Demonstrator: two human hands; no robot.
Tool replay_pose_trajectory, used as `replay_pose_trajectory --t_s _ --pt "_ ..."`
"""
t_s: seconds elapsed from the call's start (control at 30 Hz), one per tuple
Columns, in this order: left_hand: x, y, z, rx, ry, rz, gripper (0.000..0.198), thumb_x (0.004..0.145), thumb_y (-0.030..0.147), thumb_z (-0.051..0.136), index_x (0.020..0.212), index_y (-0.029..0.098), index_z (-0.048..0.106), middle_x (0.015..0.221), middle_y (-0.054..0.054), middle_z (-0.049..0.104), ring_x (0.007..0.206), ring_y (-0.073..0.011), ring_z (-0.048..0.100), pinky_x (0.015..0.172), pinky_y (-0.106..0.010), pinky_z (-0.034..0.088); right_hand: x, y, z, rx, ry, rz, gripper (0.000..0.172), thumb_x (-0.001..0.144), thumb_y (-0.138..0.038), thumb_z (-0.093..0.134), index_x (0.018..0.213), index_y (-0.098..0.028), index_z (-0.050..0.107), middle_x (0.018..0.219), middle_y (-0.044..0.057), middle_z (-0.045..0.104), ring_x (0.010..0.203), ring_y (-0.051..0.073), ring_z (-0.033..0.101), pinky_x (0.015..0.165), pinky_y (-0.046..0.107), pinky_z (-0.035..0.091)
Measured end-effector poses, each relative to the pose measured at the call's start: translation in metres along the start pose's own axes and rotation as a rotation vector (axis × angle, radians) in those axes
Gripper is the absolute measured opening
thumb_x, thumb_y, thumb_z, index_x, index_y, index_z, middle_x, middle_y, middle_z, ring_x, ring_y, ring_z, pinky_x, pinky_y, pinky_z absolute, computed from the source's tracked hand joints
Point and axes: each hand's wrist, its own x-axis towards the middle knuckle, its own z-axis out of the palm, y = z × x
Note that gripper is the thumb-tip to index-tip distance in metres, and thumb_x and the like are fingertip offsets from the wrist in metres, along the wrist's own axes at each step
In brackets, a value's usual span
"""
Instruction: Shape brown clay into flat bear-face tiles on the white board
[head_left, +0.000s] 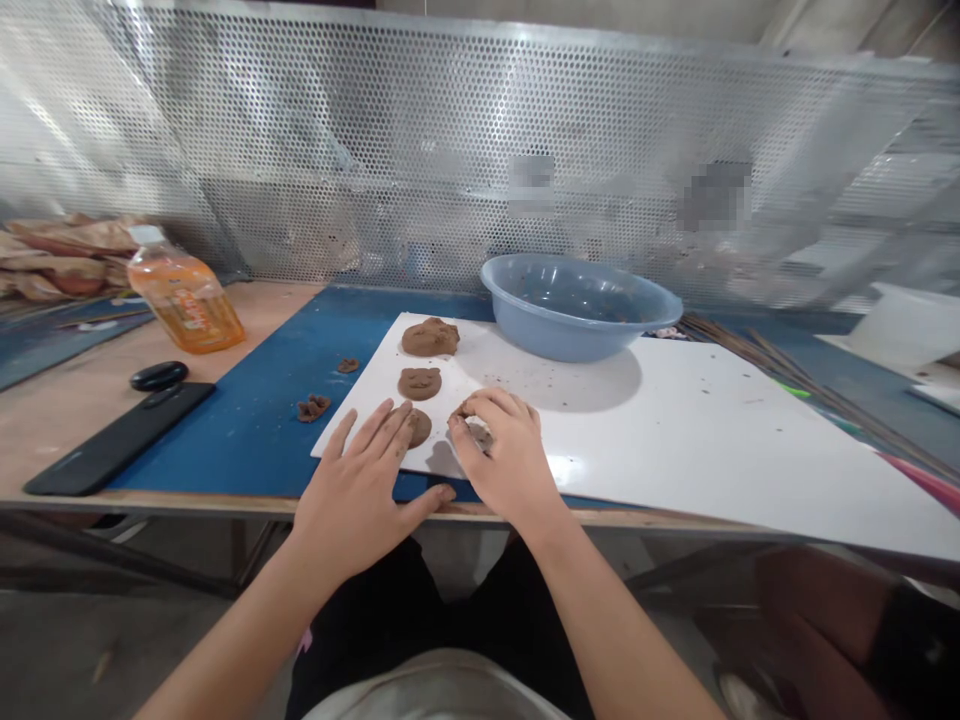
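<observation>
My left hand (366, 482) lies flat with fingers spread at the near left corner of a white board (712, 440), its fingertips touching a flat brown clay piece (418, 426). My right hand (501, 455) is beside it, fingers curled and pinching a small lump of brown clay (474, 428) on the board. Two more brown clay shapes sit further back on the board: a round face-like piece (419, 382) and a bigger lump (430, 338).
A light blue plastic basin (579, 305) stands at the board's far side. On the blue mat (255, 420) lie small clay scraps (313, 407). To the left are an orange drink bottle (184, 290), a black phone (120, 436) and a black oval object (158, 375). Thin sticks (757, 350) lie at right. A perforated metal screen stands behind.
</observation>
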Motion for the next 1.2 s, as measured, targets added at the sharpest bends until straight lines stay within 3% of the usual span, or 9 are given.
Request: replay_pose_trajectory --t_s 0.17,0.37,0.5,0.6,0.73,0.87,0.97,1.1,1.2 --pt "-0.001 0.001 0.002 0.013 0.004 0.012 0.103 0.107 0.093 0.025 0.18 0.024 0.052 0.191 -0.001 0.047 0.181 -0.0266 0.049 0.152 -0.062 0.039 0.0 0.0 0.0 -0.011 -0.017 0.006 0.014 0.116 -0.035 0.065 0.108 -0.03 0.075 0.129 0.008 0.085 0.127 0.034 0.075 0.12 0.058 0.046" --pt "-0.001 0.002 -0.001 0.025 0.038 0.004 0.107 0.106 0.093 0.034 0.183 0.02 0.045 0.198 -0.005 0.032 0.184 -0.0306 0.045 0.152 -0.063 0.039 0.0 -0.001 -0.001 -0.012 -0.021 0.006 0.013 0.115 -0.035 0.066 0.109 -0.029 0.075 0.128 0.007 0.084 0.128 0.033 0.075 0.12 0.056 0.045" --pt "0.0 0.002 -0.004 0.018 0.017 0.049 0.089 0.111 0.085 0.037 0.181 0.032 0.049 0.192 0.005 0.047 0.181 -0.0261 0.048 0.152 -0.062 0.04 -0.001 -0.002 -0.003 -0.016 -0.032 0.008 0.015 0.116 -0.036 0.064 0.108 -0.029 0.075 0.128 0.007 0.084 0.127 0.033 0.075 0.121 0.056 0.045" --pt "0.0 0.002 -0.004 0.021 0.018 0.054 0.09 0.111 0.085 0.036 0.179 0.028 0.052 0.192 0.003 0.048 0.179 -0.0265 0.051 0.15 -0.061 0.042 -0.001 -0.003 -0.003 -0.021 -0.034 0.013 0.016 0.116 -0.036 0.063 0.109 -0.029 0.076 0.129 0.007 0.085 0.128 0.032 0.075 0.122 0.056 0.044" --pt "-0.001 0.002 -0.003 0.035 0.054 0.018 0.102 0.108 0.089 0.038 0.179 0.017 0.052 0.197 -0.007 0.036 0.182 -0.0303 0.047 0.151 -0.06 0.039 0.0 -0.003 -0.002 -0.034 -0.035 0.018 0.015 0.115 -0.036 0.064 0.109 -0.029 0.077 0.129 0.007 0.085 0.128 0.031 0.076 0.122 0.055 0.045" --pt "-0.002 0.005 -0.002 0.036 0.059 0.008 0.096 0.11 0.086 0.038 0.179 0.021 0.052 0.192 -0.003 0.047 0.184 -0.0281 0.044 0.154 -0.06 0.035 0.0 -0.003 -0.002 -0.055 -0.044 0.024 0.016 0.116 -0.036 0.064 0.11 -0.029 0.077 0.13 0.007 0.086 0.129 0.032 0.076 0.123 0.056 0.045" --pt "-0.003 0.004 0.0 0.03 0.052 -0.006 0.099 0.109 0.088 0.04 0.183 0.022 0.046 0.194 -0.003 0.043 0.185 -0.0277 0.042 0.155 -0.061 0.034 0.0 -0.004 -0.002 -0.084 -0.058 0.027 0.017 0.117 -0.036 0.064 0.112 -0.029 0.077 0.133 0.007 0.085 0.131 0.031 0.076 0.125 0.055 0.046" --pt "-0.003 -0.005 -0.001 0.019 0.008 -0.033 0.099 0.108 0.089 0.038 0.182 0.025 0.047 0.198 0.0 0.034 0.188 -0.0257 0.037 0.159 -0.061 0.032 0.0 -0.005 -0.004 -0.153 -0.112 0.029 0.023 0.12 -0.039 0.06 0.123 -0.029 0.08 0.145 0.01 0.084 0.141 0.033 0.073 0.13 0.059 0.046" --pt "-0.001 -0.018 -0.005 0.015 -0.022 -0.109 0.104 0.108 0.091 0.032 0.184 0.021 0.044 0.199 -0.003 0.031 0.19 -0.0298 0.032 0.159 -0.068 0.032 0.0 -0.007 -0.003 -0.212 -0.215 0.0 0.037 0.123 -0.048 0.058 0.148 -0.03 0.078 0.167 0.011 0.076 0.161 0.036 0.063 0.143 0.066 0.035"
